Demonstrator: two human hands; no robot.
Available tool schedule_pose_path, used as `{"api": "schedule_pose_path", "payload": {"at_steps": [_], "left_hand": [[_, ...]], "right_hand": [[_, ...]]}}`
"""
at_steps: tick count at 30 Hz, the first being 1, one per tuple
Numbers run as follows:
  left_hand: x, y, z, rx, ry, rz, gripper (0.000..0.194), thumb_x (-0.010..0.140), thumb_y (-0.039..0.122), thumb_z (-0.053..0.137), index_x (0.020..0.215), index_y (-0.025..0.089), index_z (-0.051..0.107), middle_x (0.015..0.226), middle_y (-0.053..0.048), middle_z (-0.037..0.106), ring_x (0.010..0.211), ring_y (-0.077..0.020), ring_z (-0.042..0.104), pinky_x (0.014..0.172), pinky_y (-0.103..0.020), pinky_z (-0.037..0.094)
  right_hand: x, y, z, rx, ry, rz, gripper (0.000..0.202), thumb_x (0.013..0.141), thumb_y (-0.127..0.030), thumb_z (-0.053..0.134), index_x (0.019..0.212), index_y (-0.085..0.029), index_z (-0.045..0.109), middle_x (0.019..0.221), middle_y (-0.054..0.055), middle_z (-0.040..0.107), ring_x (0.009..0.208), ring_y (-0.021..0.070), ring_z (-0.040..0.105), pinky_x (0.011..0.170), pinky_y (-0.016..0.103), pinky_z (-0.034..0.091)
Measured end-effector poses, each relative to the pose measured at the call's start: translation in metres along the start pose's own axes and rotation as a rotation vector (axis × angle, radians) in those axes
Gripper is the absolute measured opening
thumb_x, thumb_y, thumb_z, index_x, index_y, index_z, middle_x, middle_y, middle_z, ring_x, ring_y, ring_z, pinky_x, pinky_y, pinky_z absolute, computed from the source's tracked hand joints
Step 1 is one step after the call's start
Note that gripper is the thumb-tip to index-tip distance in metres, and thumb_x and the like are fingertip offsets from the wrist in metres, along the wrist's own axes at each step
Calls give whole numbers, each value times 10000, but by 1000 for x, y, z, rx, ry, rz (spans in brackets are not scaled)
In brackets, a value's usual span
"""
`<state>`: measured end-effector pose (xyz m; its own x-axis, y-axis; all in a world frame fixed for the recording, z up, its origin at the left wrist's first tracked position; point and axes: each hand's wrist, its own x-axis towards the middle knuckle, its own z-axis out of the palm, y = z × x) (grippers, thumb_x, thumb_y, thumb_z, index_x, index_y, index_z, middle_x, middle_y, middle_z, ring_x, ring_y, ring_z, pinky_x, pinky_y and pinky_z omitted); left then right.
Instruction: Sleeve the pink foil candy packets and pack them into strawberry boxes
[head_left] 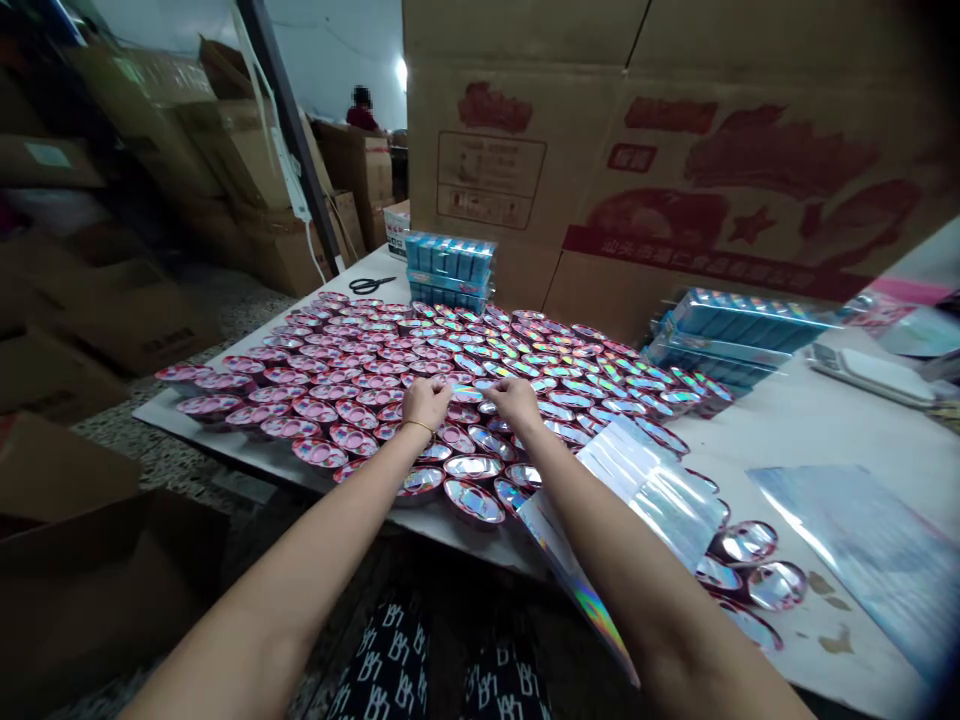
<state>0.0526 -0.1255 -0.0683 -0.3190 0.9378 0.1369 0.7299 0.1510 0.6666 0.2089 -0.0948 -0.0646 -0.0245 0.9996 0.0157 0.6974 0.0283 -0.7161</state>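
Note:
My left hand (pixel 426 405), with a thin bracelet at its wrist, is closed in a pinch above the middle of the table. Facing it, my right hand (pixel 516 402) is pinched too. Between the fingertips a small shiny foil piece (pixel 466 394) spans from one hand to the other, low over the cups. Packed rows of red-rimmed cups (pixel 375 382) surround both hands; many tops on the right gleam like rainbow foil, while the left ones look pink. Beside my right forearm, shiny holographic sheets (pixel 651 490) lie tilted over the front cups.
Black scissors (pixel 371 285) lie at the back left. Blue packs in clear wrap (pixel 450 270) stand behind the cups, more blue packs (pixel 739 335) at right. A scale (pixel 870 375), a clear film sheet (pixel 862 540) and a large carton (pixel 570 200) border the table (pixel 750 430). A person (pixel 362 110) is far back.

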Motion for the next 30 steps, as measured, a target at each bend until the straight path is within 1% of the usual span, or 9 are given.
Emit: {"api": "schedule_pose_path", "payload": {"at_steps": [3, 7, 13, 17, 19, 22, 26, 28, 30], "left_hand": [[10, -5, -4, 229, 40, 11, 270, 741, 357, 491, 757, 201, 711, 883, -58, 639, 845, -180, 554, 716, -241, 389], [12, -8, 5, 361, 4, -1, 270, 743, 368, 484, 795, 238, 715, 921, -63, 627, 896, -207, 547, 736, -266, 400], [15, -7, 16, 354, 7, -58, 227, 712, 322, 504, 765, 223, 702, 947, -85, 610, 910, -245, 549, 749, -320, 412], [21, -9, 10, 285, 6, -109, 249, 687, 271, 546, 896, 194, 656, 971, -95, 612, 922, -233, 549, 775, -312, 410], [21, -9, 4, 215, 56, -115, 333, 690, 244, 551, 1014, 189, 604, 1021, -92, 598, 948, -210, 538, 793, -288, 404], [8, 4, 5, 100, 53, -10, 269, 760, 266, 480, 977, 199, 624, 1018, -63, 597, 946, -178, 527, 793, -251, 393], [-31, 56, 33, -22, -299, 314, 328, 766, 445, 469, 806, 191, 672, 772, -24, 624, 788, -154, 533, 689, -222, 377], [-50, 87, 55, -21, -457, 407, 380, 715, 507, 510, 721, 163, 670, 675, -23, 608, 701, -147, 520, 622, -222, 356], [-64, 110, 75, -17, -578, 419, 362, 685, 489, 543, 673, 149, 667, 608, -17, 588, 628, -137, 502, 566, -226, 329]], "right_hand": [[6, -9, 15, -142, -31, 35, 165, 684, -313, 550, 675, -193, 662, 627, 16, 634, 616, 143, 572, 548, 220, 375], [11, -12, 17, -298, -37, 23, 172, 700, -317, 547, 732, -202, 672, 763, 58, 667, 737, 179, 597, 615, 247, 399], [16, -17, 17, -417, -90, 43, 183, 699, -308, 570, 793, -180, 660, 846, 100, 662, 816, 210, 595, 648, 271, 408], [13, -17, 9, -410, -9, -11, 205, 703, -259, 569, 889, -197, 629, 911, 80, 652, 844, 197, 580, 679, 267, 407], [8, -7, -8, -362, 53, -97, 174, 746, -222, 504, 861, -204, 634, 901, 62, 652, 835, 181, 576, 702, 263, 405], [1, 26, -59, -272, 195, -220, 195, 772, -214, 467, 847, -188, 645, 896, 53, 647, 822, 168, 570, 742, 265, 408], [-15, 87, -140, -265, 359, -327, 213, 767, -190, 472, 866, -164, 659, 879, 66, 634, 812, 171, 565, 767, 285, 419], [-24, 110, -164, -297, 311, -399, 223, 775, -176, 468, 872, -177, 669, 890, 66, 624, 823, 170, 562, 768, 288, 425], [-32, 126, -171, -380, 219, -463, 239, 785, -160, 468, 888, -199, 679, 925, 70, 613, 849, 175, 553, 775, 293, 425]]}}
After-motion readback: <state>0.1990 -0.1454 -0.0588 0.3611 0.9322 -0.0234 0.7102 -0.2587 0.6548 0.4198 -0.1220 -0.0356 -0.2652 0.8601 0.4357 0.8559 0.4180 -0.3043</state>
